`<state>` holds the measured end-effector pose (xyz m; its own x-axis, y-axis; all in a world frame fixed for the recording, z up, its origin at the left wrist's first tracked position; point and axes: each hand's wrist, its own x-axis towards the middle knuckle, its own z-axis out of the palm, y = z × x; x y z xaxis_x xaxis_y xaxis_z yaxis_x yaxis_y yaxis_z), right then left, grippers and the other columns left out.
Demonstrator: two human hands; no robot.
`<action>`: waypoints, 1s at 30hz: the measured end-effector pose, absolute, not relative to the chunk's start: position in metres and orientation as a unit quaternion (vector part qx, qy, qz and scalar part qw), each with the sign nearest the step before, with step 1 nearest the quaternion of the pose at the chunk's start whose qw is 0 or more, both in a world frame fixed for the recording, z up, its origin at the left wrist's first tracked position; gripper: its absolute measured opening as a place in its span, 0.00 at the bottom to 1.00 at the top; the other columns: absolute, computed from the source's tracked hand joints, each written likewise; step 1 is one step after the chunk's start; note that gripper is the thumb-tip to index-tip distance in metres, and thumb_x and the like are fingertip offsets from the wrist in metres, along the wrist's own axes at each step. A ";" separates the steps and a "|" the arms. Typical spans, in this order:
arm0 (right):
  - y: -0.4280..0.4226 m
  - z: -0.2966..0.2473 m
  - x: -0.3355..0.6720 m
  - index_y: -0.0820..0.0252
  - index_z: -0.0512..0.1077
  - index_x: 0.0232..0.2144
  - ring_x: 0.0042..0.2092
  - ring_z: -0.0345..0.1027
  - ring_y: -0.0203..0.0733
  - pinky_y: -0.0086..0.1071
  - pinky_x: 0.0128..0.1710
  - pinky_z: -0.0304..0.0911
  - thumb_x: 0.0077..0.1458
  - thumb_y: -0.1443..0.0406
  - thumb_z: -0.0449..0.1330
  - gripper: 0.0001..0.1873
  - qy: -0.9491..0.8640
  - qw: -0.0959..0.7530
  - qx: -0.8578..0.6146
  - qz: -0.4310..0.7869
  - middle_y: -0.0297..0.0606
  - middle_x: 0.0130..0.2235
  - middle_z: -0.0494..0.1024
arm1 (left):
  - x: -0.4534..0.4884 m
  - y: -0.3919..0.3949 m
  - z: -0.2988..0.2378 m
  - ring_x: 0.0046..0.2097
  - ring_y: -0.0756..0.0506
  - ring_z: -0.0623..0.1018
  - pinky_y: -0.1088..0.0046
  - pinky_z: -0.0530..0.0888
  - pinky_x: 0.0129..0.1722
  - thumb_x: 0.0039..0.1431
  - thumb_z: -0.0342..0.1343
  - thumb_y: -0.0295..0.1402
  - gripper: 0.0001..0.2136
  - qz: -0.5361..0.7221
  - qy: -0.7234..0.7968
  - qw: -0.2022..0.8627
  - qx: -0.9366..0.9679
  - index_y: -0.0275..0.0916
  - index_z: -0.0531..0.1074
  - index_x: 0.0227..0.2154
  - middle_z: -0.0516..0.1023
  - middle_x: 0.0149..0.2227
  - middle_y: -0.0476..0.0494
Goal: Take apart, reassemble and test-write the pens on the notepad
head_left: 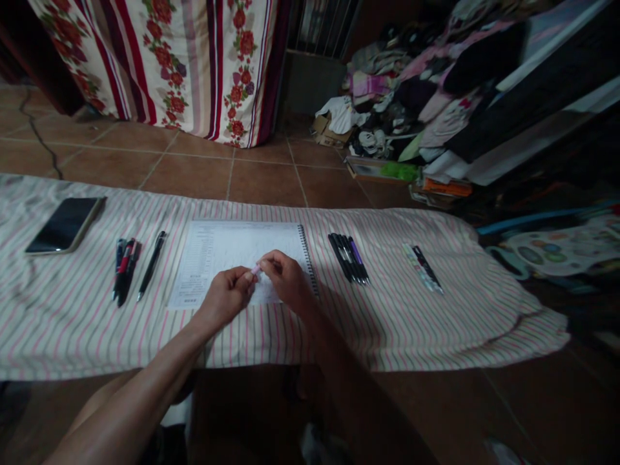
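Over an open spiral notebook (232,242), my left hand (227,294) and my right hand (285,276) meet fingertip to fingertip. Pinched between them is a small lilac piece (255,268), mostly covered by the fingers, so its kind cannot be made out. To the right of the notebook lies a row of several black and purple pens (349,258). Left of it rest a single black pen (152,266) and a small group of pens (124,271), one of them red. Two patterned pens (423,268) lie farther right.
A striped cloth (416,336) covers the low table. A smartphone (66,225) lies at the far left. Beyond the table are a tiled floor (194,169), a floral curtain (194,64) and a heap of clothes (411,97). A patterned seat (557,248) stands at the right.
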<state>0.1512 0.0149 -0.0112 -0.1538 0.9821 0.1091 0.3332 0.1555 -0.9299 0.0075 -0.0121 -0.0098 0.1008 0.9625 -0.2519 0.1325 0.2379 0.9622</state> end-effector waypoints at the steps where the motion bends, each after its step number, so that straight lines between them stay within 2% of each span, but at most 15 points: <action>1: 0.015 -0.010 0.151 0.60 0.69 0.28 0.30 0.65 0.36 0.30 0.33 0.60 0.52 0.61 0.52 0.09 -0.647 0.403 -0.501 0.409 0.34 0.27 0.72 | 0.007 -0.012 -0.008 0.16 0.54 0.57 0.77 0.53 0.18 0.52 0.52 0.41 0.12 0.372 0.537 0.596 0.466 0.38 0.68 0.23 0.60 0.15 0.56; 4: 0.014 -0.007 0.152 0.60 0.69 0.29 0.30 0.64 0.35 0.29 0.32 0.60 0.52 0.62 0.52 0.09 -0.652 0.400 -0.481 0.428 0.33 0.26 0.71 | 0.005 -0.012 -0.001 0.16 0.56 0.55 0.78 0.51 0.17 0.49 0.55 0.42 0.12 0.379 0.493 0.657 0.426 0.37 0.68 0.22 0.61 0.15 0.55; 7: 0.014 -0.006 0.152 0.60 0.70 0.30 0.29 0.64 0.34 0.29 0.31 0.60 0.52 0.61 0.53 0.09 -0.639 0.398 -0.479 0.452 0.33 0.28 0.72 | 0.004 -0.012 -0.002 0.16 0.56 0.56 0.78 0.51 0.17 0.48 0.56 0.43 0.14 0.390 0.483 0.656 0.430 0.36 0.67 0.21 0.61 0.14 0.56; 12: 0.014 -0.009 0.154 0.60 0.70 0.30 0.27 0.64 0.34 0.29 0.29 0.60 0.52 0.56 0.55 0.13 -0.590 0.392 -0.510 0.488 0.34 0.27 0.72 | 0.004 -0.012 -0.012 0.18 0.54 0.59 0.77 0.56 0.19 0.51 0.52 0.41 0.12 0.389 0.558 0.524 0.512 0.37 0.69 0.24 0.61 0.16 0.55; 16: 0.015 -0.010 0.157 0.60 0.68 0.23 0.24 0.59 0.33 0.28 0.25 0.55 0.50 0.51 0.57 0.17 -0.577 0.386 -0.549 0.466 0.31 0.22 0.68 | 0.002 -0.014 -0.013 0.21 0.51 0.65 0.75 0.60 0.22 0.55 0.47 0.38 0.12 0.340 0.603 0.387 0.609 0.38 0.72 0.27 0.66 0.18 0.52; 21: 0.013 -0.009 0.157 0.60 0.68 0.20 0.24 0.60 0.32 0.28 0.26 0.55 0.52 0.51 0.55 0.20 -0.601 0.359 -0.555 0.450 0.32 0.21 0.69 | 0.004 -0.018 -0.006 0.27 0.46 0.73 0.71 0.65 0.28 0.59 0.43 0.35 0.15 0.265 0.625 0.272 0.682 0.37 0.75 0.32 0.75 0.24 0.45; 26: 0.013 -0.012 0.155 0.60 0.68 0.21 0.23 0.57 0.32 0.28 0.24 0.52 0.52 0.52 0.56 0.18 -0.604 0.361 -0.555 0.444 0.29 0.19 0.65 | 0.007 -0.021 -0.005 0.34 0.43 0.76 0.68 0.67 0.34 0.62 0.41 0.36 0.17 0.239 0.618 0.226 0.714 0.37 0.75 0.36 0.79 0.33 0.39; 30: 0.013 -0.011 0.155 0.60 0.67 0.21 0.25 0.57 0.33 0.28 0.25 0.52 0.52 0.56 0.55 0.15 -0.637 0.359 -0.547 0.406 0.29 0.20 0.64 | 0.006 -0.019 -0.006 0.30 0.44 0.75 0.69 0.66 0.31 0.60 0.43 0.36 0.15 0.244 0.615 0.253 0.706 0.38 0.75 0.34 0.78 0.28 0.42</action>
